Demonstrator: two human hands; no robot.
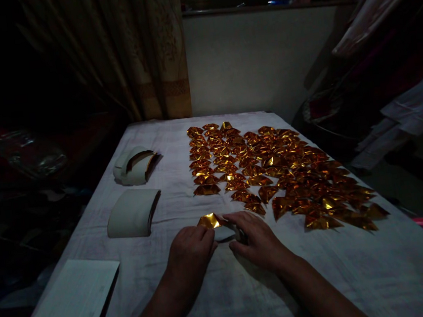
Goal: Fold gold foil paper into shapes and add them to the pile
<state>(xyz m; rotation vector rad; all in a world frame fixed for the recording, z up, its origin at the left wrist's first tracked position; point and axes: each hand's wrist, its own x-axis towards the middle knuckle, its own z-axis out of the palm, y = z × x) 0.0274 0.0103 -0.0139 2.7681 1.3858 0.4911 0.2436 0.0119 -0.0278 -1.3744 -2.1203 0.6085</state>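
Note:
Near the front middle of the table, my left hand [193, 247] and my right hand [253, 237] pinch opposite ends of one sheet of folding paper [210, 221]. Its upper part shows shiny gold, and a pale grey-white side [223, 233] faces me. The sheet is bent into a hollow shape, with both thumbs on the near side; the fingertips partly hide its ends. Just beyond and to the right lie many folded gold foil pieces [206, 189], shaped like small ingots, in columns and a looser heap.
Left of my hands lie a curved stack of pale paper [133, 213] and another bent stack [132, 167] behind it. A flat white pad or box [66, 307] lies at the front left. A white cloth [173, 193] covers the table. Behind hangs a curtain [145, 49].

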